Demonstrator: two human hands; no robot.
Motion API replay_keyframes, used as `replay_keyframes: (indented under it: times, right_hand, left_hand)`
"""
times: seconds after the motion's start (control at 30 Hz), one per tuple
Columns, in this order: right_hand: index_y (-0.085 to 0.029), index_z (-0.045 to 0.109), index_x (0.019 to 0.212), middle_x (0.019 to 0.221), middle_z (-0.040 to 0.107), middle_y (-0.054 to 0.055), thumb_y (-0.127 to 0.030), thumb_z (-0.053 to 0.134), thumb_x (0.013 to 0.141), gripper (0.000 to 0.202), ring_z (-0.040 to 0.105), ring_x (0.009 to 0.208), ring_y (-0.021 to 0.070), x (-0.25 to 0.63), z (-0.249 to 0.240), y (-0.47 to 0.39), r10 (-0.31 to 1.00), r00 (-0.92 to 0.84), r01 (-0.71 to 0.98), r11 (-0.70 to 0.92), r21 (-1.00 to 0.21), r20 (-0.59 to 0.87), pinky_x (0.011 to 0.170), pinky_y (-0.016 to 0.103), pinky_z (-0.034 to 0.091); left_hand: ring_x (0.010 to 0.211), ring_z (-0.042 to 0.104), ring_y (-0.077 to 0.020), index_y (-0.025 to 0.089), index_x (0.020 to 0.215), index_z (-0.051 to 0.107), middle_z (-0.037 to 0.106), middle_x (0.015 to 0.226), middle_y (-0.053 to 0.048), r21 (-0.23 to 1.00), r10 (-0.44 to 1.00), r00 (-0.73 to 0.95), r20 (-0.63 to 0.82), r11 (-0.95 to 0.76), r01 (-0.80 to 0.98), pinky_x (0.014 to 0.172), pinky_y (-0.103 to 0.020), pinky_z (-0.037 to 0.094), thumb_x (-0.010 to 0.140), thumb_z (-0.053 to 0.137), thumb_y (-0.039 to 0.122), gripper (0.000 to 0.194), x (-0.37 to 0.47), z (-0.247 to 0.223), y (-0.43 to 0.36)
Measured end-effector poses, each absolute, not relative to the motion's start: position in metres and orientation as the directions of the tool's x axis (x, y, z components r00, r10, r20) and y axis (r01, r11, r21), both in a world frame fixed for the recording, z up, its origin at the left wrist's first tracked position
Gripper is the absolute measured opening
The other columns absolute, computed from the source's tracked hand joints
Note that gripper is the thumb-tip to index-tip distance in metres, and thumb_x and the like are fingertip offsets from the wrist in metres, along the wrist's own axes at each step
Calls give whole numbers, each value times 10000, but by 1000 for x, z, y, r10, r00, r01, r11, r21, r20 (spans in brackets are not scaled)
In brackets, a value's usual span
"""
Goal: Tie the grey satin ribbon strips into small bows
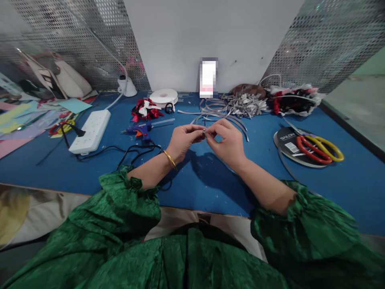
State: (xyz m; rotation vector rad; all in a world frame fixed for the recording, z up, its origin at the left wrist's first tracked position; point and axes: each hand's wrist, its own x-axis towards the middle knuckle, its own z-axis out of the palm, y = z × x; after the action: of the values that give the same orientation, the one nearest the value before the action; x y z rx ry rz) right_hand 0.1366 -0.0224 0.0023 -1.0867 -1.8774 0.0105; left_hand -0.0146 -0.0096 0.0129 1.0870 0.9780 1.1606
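My left hand (184, 139) and my right hand (227, 141) meet above the blue table, fingertips pinched together. Between them is a small piece of grey ribbon (205, 131), mostly covered by the fingers. Just beyond the hands lie loose grey ribbon strips (213, 106). A pile of short grey ribbon pieces (247, 105) sits behind and to the right. On the left, a blue glue gun (141, 129) lies with a clear glue stick in its back. To the right, scissors with red and yellow handles (315, 148) rest on a black ribbon spool (287, 140).
A white power strip (92, 130) and black cord are at left, near coloured paper (18, 120). Red and black hair ties (144, 109) lie by a white ribbon roll (164, 97). A phone (208, 78) leans against the back panel. A bundle of hair ties (296, 100) stands back right.
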Motion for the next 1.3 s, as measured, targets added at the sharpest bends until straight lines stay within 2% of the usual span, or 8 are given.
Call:
replay_keyframes:
  times: [0.2,0.3,0.63,0.7,0.83,0.9,1.03,1.3]
  right_hand:
    - [-229,662,854,871,658,44,-186,539,878,133,594,812,187,139,2,-23,616,-295,764,611,-207,731,780,345,419]
    - [-234,678,879,866,662,38,-216,531,903,151,593,816,180,141,3,-22,600,-309,757,625,-192,738,792,344,409]
    - [-240,714,877,862,658,37,-220,586,861,131,601,807,177,147,14,-19,685,-252,601,664,-445,683,760,338,448]
    - [-238,713,882,854,666,33,-225,596,847,123,606,796,175,148,17,-18,728,-198,533,642,-551,657,749,336,465]
    - [-219,700,894,774,667,13,-238,588,828,131,596,677,153,150,17,-12,841,52,357,489,-796,539,672,322,484]
    - [-207,704,847,732,661,4,-240,603,805,114,590,645,144,152,15,-7,887,53,281,428,-859,459,657,317,482]
    - [-182,709,801,709,663,7,-251,640,766,103,585,636,136,153,12,-3,939,-34,167,343,-925,342,641,300,470]
    - [-164,676,705,612,621,-4,-280,680,746,123,542,595,120,150,13,-6,956,-55,135,294,-946,289,615,279,442]
  left_hand:
    - [773,646,-147,150,793,758,722,835,-65,970,982,182,-45,87,-226,812,-327,509,628,769,333,246,-15,11,-8]
    - [790,647,-149,146,804,758,723,845,-67,967,982,182,-39,84,-242,823,-328,511,603,794,313,263,-15,10,-6]
    - [767,641,-118,163,836,752,724,857,-46,952,981,194,18,42,-302,830,-307,513,613,797,262,248,-17,13,-5]
    - [757,639,-114,166,840,750,723,847,-41,952,981,194,21,40,-302,839,-312,512,613,795,249,246,-17,14,-5]
    - [752,640,-110,171,859,746,722,839,-38,959,981,191,25,30,-281,847,-315,512,632,779,237,239,-17,14,-4]
    - [755,643,-111,167,868,745,721,844,-42,961,979,201,35,22,-275,848,-320,512,646,770,235,233,-16,14,-5]
    - [752,651,-113,147,870,738,715,827,-41,963,975,220,32,29,-269,852,-326,512,658,757,216,224,-15,14,-7]
    - [725,642,-111,148,884,706,701,786,-30,973,973,229,6,48,-226,819,-316,509,657,737,188,233,-14,17,-11]
